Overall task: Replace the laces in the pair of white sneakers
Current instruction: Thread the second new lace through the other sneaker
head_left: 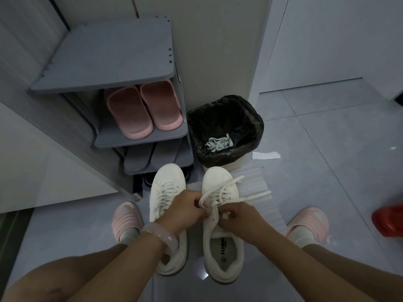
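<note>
Down between the knees, I see both hands meet over the right sneaker (220, 225): left hand (185, 211) curled, pinching a lace (220, 190) loop above the eyelets, right hand (241, 216) curled round the strand beside it. Left sneaker (166, 192) stands laced, touching its mate. Beyond the toes, a black-lined bin (224, 129) holding old laces (219, 143), and a grey shoe rack (113, 62) with pink slippers (142, 110).

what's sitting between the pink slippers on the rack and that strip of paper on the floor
In the head view, a bin lined with a black bag stands between the pink slippers and the strip of paper. A bundle of white laces lies inside it.
</note>
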